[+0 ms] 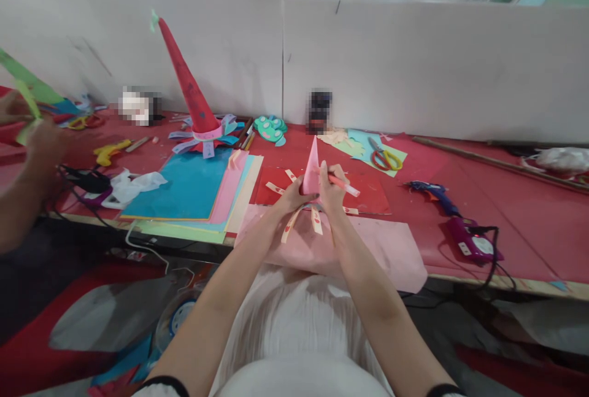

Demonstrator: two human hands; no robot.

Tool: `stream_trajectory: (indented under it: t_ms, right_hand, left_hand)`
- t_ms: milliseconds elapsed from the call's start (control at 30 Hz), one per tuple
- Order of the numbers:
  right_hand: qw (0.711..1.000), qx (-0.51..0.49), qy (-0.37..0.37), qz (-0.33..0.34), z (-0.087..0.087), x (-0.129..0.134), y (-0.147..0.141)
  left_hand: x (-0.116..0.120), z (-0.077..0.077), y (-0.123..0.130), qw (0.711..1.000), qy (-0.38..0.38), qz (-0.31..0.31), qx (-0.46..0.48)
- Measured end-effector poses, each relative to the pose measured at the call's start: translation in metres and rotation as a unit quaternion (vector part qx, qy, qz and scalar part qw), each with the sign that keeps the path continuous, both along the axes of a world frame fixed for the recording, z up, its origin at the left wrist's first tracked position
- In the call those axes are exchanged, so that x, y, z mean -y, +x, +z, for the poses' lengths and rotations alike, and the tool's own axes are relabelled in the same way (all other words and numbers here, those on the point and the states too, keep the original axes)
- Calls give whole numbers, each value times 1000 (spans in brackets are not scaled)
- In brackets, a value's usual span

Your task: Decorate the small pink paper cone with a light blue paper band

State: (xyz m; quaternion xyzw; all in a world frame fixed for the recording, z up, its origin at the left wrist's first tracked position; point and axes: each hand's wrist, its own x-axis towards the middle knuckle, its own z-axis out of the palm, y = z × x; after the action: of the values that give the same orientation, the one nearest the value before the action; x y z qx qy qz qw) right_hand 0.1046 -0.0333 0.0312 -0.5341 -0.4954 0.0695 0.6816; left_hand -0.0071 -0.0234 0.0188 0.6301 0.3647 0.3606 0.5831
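Note:
A pink paper cone (311,167) stands point up in front of me, its base ringed by cream paper strips (289,226) with red marks. My left hand (291,194) is closed around the cone's lower left side. In my right hand (332,183) is a pink marker (346,186), its tip against or close to the cone's side. Beneath the cone lie a red sheet (372,193) and, nearer to me, a large pink paper sheet (381,246). The fingers partly hide the cone's base.
To the left, a tall red paper cone hat (186,78) stands behind stacked coloured paper (172,185). Scissors (385,156) lie behind on the right, a blue glue gun (432,194) nearer. Further left are a yellow glue gun (110,153) and another person's hand (43,142).

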Motion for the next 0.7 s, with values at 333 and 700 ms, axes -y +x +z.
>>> stream_trajectory:
  t_ms: [333,700]
  right_hand:
    - [1000,-24,1,2,-3,-3,1]
    - [1000,-28,-13,1,-7,-4,2]
  left_hand:
    - [-1,-2,-1,997,38,29,-57]
    - [-7,-8,-3,997,43,9,-68]
